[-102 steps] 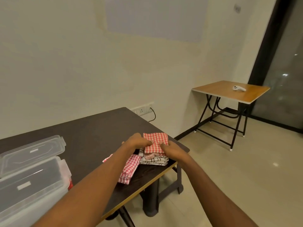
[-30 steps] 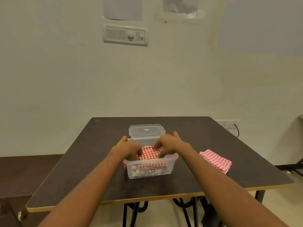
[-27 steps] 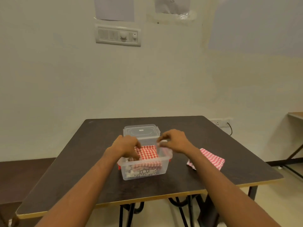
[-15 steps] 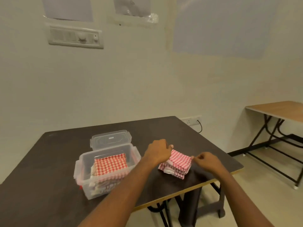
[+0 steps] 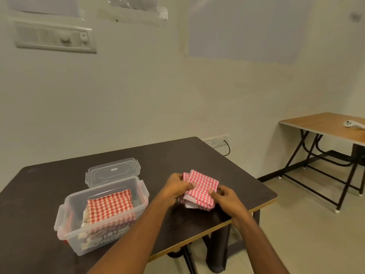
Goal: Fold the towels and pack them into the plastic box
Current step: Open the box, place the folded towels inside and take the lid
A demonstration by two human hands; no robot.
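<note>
A: Where are the fingertips of the left hand [image 5: 176,187] and the right hand [image 5: 227,197]?
B: Under the pink checked towel [image 5: 201,187]; only 2 thumbs show.
A: And low in the plastic box [image 5: 73,214]?
B: Its cloudy wall blurs the lower towels [image 5: 106,237]. The side table [image 5: 316,125] is cut by the right edge.
</note>
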